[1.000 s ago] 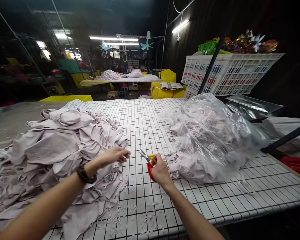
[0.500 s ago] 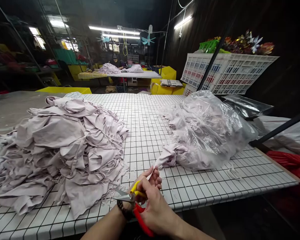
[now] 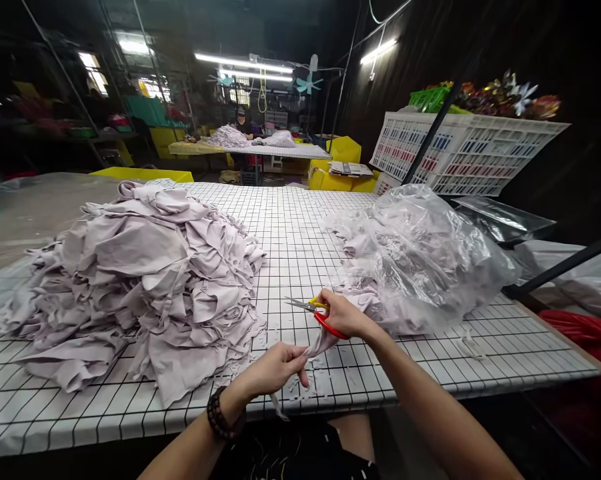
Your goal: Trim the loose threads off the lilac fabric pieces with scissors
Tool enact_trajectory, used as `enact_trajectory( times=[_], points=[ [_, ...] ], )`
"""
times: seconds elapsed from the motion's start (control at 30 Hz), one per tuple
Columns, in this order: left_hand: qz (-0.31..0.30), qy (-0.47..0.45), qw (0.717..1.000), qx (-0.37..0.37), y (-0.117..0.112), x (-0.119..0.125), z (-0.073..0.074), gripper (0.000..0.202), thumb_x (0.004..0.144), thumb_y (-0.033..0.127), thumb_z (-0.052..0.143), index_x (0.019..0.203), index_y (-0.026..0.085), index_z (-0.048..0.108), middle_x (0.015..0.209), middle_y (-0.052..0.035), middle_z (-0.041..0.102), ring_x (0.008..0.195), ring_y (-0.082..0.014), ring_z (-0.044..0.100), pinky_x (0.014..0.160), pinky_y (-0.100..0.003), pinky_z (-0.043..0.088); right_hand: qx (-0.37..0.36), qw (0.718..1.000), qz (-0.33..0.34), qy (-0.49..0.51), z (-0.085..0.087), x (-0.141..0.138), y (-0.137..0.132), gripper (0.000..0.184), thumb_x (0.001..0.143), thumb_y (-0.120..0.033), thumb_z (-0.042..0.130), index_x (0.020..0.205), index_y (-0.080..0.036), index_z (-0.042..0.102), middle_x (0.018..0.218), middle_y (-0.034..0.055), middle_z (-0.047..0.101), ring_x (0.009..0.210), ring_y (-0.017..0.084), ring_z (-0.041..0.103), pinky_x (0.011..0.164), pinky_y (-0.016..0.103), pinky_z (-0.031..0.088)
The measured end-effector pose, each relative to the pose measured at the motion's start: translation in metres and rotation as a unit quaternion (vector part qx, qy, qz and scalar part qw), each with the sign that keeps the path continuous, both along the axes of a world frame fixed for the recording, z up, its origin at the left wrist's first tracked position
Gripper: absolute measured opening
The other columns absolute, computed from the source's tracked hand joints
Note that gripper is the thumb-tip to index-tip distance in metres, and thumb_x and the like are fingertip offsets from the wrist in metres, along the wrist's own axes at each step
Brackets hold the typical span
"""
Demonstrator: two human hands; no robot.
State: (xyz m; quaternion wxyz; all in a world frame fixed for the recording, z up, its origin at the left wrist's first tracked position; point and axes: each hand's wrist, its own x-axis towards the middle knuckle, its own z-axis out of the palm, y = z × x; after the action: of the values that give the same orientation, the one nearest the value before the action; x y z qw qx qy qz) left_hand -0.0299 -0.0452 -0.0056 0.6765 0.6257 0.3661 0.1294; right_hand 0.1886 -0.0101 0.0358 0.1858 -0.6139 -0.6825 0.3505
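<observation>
**Cloth piece stretched between both hands, scissors ready**

From my seat this reads as the moment of setting up a snip. A pale cloth piece [image 3: 321,342] is drawn out from the heap that spills from the plastic bag [image 3: 430,253], and it hangs slanted between the two hands, just above the near edge of the counter [image 3: 290,227].

The left hand [image 3: 275,367] is closed in a pinch, thumb and fingers nipping the lower end of the cloth piece; a narrow tail of fabric dangles below it, over the counter edge. The right hand [image 3: 344,313] is curled tight around the red and yellow handles of the scissors [image 3: 305,306]. The upper end of the cloth piece sits right under that hand, though I cannot tell whether the fingers grip it as well. The blades point left and look almost together, clear of the fabric.

In my judgement a cut here calls for keeping the piece taut, turning the blades onto it, and keeping them off the left fingertips.

A big cloth pile [image 3: 145,280] lies to the left, well apart, and small clippings [image 3: 300,389] dot the counter beside the left hand.
</observation>
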Motion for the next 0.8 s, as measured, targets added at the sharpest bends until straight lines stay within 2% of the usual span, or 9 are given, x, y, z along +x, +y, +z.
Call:
enact_trajectory(
  times=[0.1,0.23,0.3,0.37,0.5,0.57,0.67,0.73,0.8],
  points=[
    [0.021,0.015,0.997,0.07,0.001,-0.011,0.009,0.043,0.082,0.051,0.05,0.077,0.013,0.07,0.065,-0.0032,0.064,0.05,-0.0094,0.036,0.045,-0.021,0.026,-0.081,0.993,0.082,0.009,-0.009,-0.009,0.017,0.028,0.056,-0.015,0.068,0.08,-0.018,0.054,0.066,-0.0049,0.058,0.057,0.01,0.048,0.049,0.019,0.032],
    [0.061,0.016,0.994,0.093,0.008,-0.025,0.012,0.043,0.083,0.05,0.049,0.08,0.012,0.07,0.061,-0.002,0.061,0.049,-0.009,0.032,0.046,-0.021,0.022,-0.166,0.975,0.145,0.022,-0.014,-0.006,0.022,0.028,0.046,-0.011,0.072,0.071,-0.016,0.057,0.061,-0.0047,0.061,0.053,0.011,0.052,0.047,0.018,0.034],
    [0.083,0.008,0.993,0.088,0.012,-0.03,0.013,0.045,0.082,0.052,0.05,0.075,0.011,0.07,0.057,-0.0004,0.056,0.047,-0.0077,0.026,0.045,-0.022,0.019,-0.155,0.979,0.128,0.035,-0.013,-0.001,0.022,0.029,0.049,-0.013,0.071,0.073,-0.016,0.056,0.062,-0.0046,0.061,0.054,0.01,0.052,0.047,0.018,0.035],
    [0.115,-0.003,0.991,0.07,0.017,-0.031,0.015,0.047,0.08,0.055,0.052,0.076,0.012,0.07,0.052,0.0029,0.046,0.045,-0.0069,0.021,0.044,-0.022,0.015,-0.111,0.988,0.092,0.055,-0.009,0.001,0.025,0.03,0.055,-0.015,0.069,0.079,-0.017,0.052,0.068,-0.0039,0.06,0.059,0.01,0.052,0.05,0.018,0.037],
    [0.198,-0.054,0.979,0.009,0.028,-0.027,0.025,0.052,0.075,0.06,0.058,0.093,0.013,0.07,0.047,0.009,0.023,0.044,-0.0065,0.012,0.043,-0.023,0.01,-0.003,0.994,0.04,0.105,0.012,-0.011,0.041,0.029,0.066,-0.014,0.059,0.089,-0.02,0.043,0.089,0.0008,0.062,0.071,0.01,0.054,0.057,0.018,0.04],
    [0.231,-0.09,0.969,-0.011,0.033,-0.024,0.031,0.056,0.073,0.06,0.061,0.1,0.012,0.069,0.049,0.01,0.02,0.044,-0.0059,0.01,0.042,-0.022,0.009,0.02,0.988,0.048,0.142,0.023,-0.02,0.048,0.029,0.067,-0.012,0.056,0.09,-0.02,0.04,0.094,0.0021,0.062,0.066,0.008,0.053,0.055,0.018,0.04],
    [0.254,-0.126,0.959,-0.005,0.037,-0.022,0.034,0.058,0.071,0.059,0.064,0.106,0.012,0.067,0.05,0.01,0.021,0.044,-0.0052,0.011,0.04,-0.021,0.009,-0.022,0.963,0.101,0.248,0.029,-0.032,0.048,0.027,0.066,-0.014,0.057,0.087,-0.02,0.041,0.088,0.0017,0.064,0.053,0.006,0.046,0.049,0.018,0.036],
    [0.261,-0.132,0.956,-0.017,0.039,-0.021,0.03,0.059,0.071,0.061,0.063,0.105,0.013,0.067,0.048,0.0101,0.021,0.042,-0.005,0.011,0.039,-0.02,0.01,-0.054,0.946,0.13,0.293,0.023,-0.037,0.041,0.029,0.062,-0.014,0.061,0.084,-0.019,0.042,0.082,-0.0003,0.062,0.053,0.006,0.046,0.049,0.018,0.036],
    [0.264,-0.134,0.952,-0.071,0.039,-0.018,0.022,0.06,0.067,0.066,0.063,0.1,0.016,0.07,0.044,0.0104,0.019,0.039,-0.0044,0.011,0.038,-0.019,0.009,-0.059,0.944,0.13,0.297,0.013,-0.04,0.034,0.032,0.057,-0.013,0.062,0.08,-0.02,0.041,0.074,-0.0038,0.059,0.054,0.006,0.046,0.049,0.018,0.034]
  ],
)
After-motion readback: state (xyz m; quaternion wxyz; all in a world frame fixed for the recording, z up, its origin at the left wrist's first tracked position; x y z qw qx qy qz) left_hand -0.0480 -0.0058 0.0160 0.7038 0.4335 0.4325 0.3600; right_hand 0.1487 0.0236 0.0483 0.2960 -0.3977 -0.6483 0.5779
